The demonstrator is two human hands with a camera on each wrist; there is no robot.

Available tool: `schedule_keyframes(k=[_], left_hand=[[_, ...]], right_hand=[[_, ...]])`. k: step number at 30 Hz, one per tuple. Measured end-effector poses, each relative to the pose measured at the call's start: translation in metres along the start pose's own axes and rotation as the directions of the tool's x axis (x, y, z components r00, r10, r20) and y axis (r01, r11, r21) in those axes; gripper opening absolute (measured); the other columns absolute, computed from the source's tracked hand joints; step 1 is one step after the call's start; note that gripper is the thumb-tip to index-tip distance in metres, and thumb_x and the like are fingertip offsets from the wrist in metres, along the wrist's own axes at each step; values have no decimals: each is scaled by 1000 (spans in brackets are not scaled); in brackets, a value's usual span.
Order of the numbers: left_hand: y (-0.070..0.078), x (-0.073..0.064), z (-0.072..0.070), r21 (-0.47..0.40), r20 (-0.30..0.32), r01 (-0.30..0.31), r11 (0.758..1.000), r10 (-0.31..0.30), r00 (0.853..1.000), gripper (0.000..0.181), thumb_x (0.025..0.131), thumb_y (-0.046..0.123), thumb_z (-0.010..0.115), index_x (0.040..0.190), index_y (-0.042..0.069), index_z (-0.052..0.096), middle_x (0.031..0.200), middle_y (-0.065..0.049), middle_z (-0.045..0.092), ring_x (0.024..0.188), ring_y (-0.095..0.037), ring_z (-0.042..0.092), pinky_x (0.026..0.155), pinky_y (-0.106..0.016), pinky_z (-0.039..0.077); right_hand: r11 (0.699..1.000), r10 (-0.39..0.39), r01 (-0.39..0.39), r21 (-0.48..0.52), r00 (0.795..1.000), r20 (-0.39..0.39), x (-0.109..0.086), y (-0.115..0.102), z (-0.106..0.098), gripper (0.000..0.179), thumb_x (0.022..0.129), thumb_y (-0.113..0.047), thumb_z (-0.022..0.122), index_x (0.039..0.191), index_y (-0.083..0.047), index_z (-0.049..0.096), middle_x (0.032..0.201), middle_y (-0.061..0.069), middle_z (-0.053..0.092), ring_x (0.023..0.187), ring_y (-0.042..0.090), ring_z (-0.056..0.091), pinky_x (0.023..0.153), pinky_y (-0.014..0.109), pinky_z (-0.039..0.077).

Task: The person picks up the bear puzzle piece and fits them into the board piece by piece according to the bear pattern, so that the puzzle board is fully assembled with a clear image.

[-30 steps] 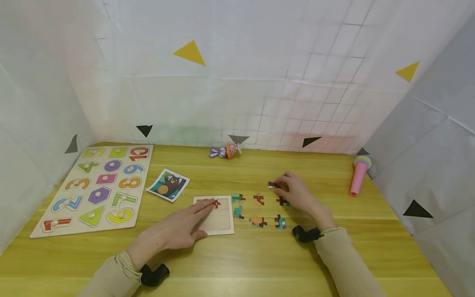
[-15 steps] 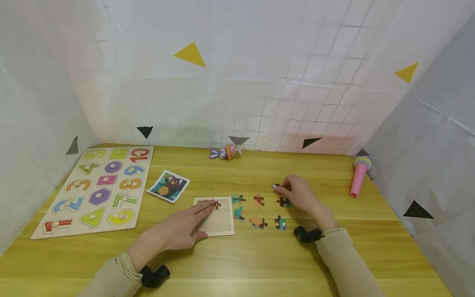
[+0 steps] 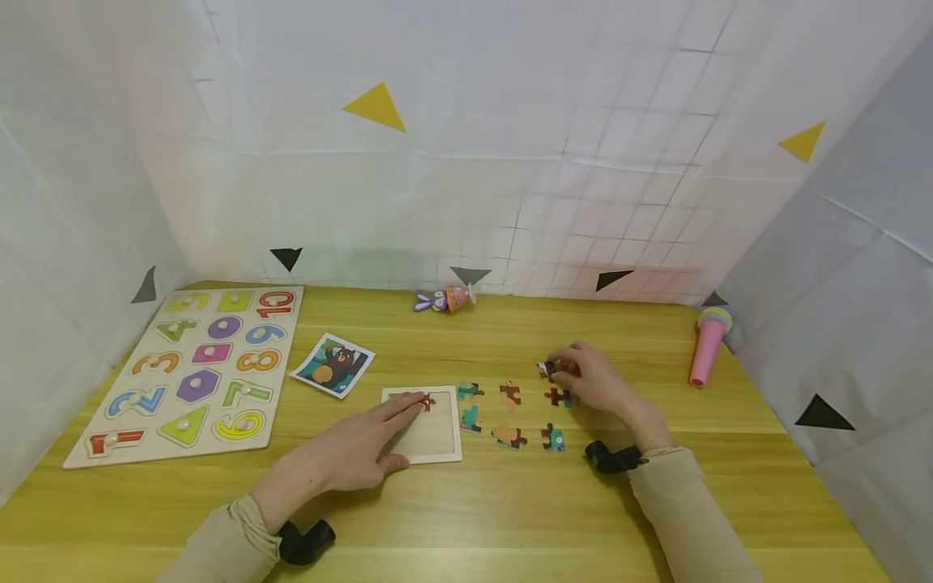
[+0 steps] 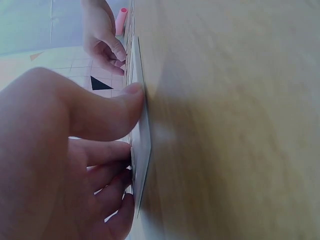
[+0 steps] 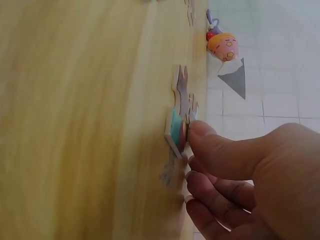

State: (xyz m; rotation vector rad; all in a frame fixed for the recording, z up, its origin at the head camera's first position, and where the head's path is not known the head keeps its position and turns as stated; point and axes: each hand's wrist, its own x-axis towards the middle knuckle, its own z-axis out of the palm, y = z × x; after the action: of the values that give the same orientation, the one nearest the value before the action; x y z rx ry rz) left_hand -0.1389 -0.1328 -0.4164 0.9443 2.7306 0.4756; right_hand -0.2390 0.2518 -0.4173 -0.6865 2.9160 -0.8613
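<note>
My left hand (image 3: 338, 453) lies across a shallow wooden puzzle tray (image 3: 457, 429), fingers extended over its left part and thumb at the front edge. A brown jigsaw piece (image 3: 427, 402) sits in the tray by the fingertips, partly covered. Between thumb and fingers, my right hand (image 3: 594, 380) pinches a dark and white jigsaw piece (image 3: 544, 370) at the back right of the loose pieces. Just in front of it lies a brown and teal piece (image 3: 557, 397), its teal edge (image 5: 174, 127) large in the right wrist view. Several other pieces (image 3: 509, 437) lie right of the tray.
A number and shape board (image 3: 197, 385) lies at the left, beside a bear picture card (image 3: 333, 365). Toward the back wall are a small rabbit toy (image 3: 443, 300) and, far right, a pink toy microphone (image 3: 707, 348).
My right hand has shifted the pinched jigsaw piece slightly right and toward me, behind the brown and teal piece. My left hand stays on the tray.
</note>
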Motion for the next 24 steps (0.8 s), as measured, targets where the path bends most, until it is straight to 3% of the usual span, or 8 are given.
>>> schedule_keyframes(k=[24], left_hand=[[-1,-1,0,1,3,9,1000,-9,1000,72,99,33,60,158,6,28,167,-4,21,147,-27,34,114,-46,39]], right_hand=[[999,49,-49,5,998,-24,1,12,2,23,93,-12,71,113,0,68,99,10,59,86,19,55,76,34,49]])
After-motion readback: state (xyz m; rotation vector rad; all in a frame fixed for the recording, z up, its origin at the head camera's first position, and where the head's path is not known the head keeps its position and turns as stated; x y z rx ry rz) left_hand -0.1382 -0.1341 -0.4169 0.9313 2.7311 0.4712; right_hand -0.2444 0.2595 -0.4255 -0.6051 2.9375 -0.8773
